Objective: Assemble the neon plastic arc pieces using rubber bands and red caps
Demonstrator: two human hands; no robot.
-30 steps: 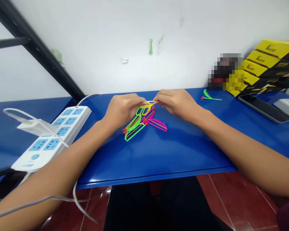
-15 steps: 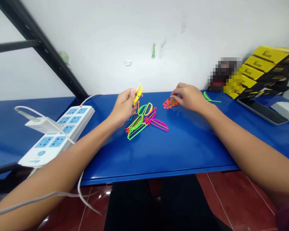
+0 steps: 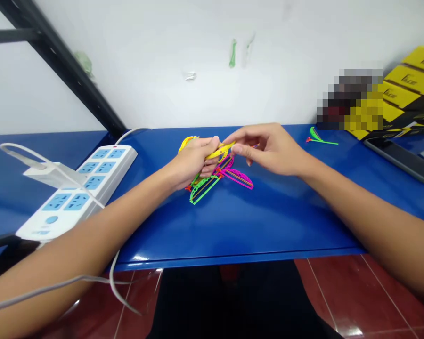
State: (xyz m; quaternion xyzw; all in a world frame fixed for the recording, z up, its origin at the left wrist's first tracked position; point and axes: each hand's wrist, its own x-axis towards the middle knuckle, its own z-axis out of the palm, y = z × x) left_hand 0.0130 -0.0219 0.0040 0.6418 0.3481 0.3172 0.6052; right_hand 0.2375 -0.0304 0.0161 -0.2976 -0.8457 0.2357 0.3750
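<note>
Head: yellow piece (image 3: 218, 152) between fingers (image 3: 246, 151)

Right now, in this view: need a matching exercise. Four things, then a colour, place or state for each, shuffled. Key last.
1. yellow toy bow
2. power strip
3. smartphone
4. tabletop

A. glossy blue
B. dark, near the yellow-and-black boxes
C. held in the left hand
D. white, with light-blue sockets

1-C, 2-D, 3-B, 4-A
</note>
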